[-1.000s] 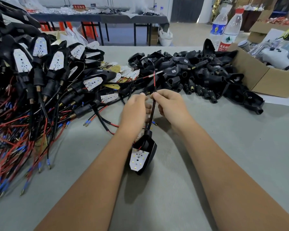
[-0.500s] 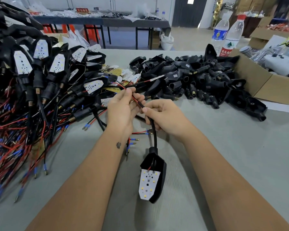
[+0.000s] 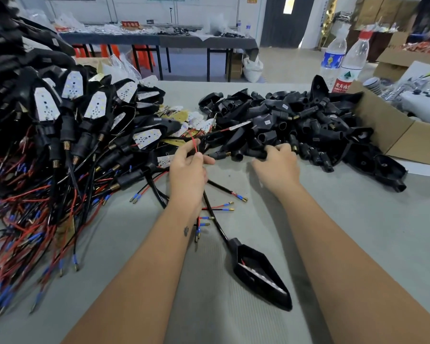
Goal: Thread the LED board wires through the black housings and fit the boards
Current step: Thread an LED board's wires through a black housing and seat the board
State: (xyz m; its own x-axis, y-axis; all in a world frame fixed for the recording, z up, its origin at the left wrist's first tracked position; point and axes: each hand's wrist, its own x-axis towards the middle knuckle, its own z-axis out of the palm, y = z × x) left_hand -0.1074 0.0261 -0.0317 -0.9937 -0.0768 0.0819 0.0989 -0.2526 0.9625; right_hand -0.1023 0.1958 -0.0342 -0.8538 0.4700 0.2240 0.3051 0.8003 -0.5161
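Observation:
My left hand (image 3: 188,167) pinches the red and black wires (image 3: 193,142) of a loose LED board (image 3: 236,126) that points toward the pile of empty black housings (image 3: 296,122). At the near edge of that pile my right hand (image 3: 277,165) curls around one black housing (image 3: 257,153). A fitted housing with its LED board (image 3: 261,274) lies on the grey table (image 3: 358,232) between my forearms, its black cable running up toward my left hand. Loose boards (image 3: 196,120) lie between the two piles.
A large heap of finished housings with red and black wires (image 3: 60,145) fills the left side. A cardboard box (image 3: 397,130) sits at the right, with two water bottles (image 3: 345,63) behind it. Loose wire ends (image 3: 224,209) lie near my left wrist.
My right hand let go of the fitted housing's cable and moved right to the housing pile, taking hold of one. The fitted housing now lies on the table. My left hand holds new wires.

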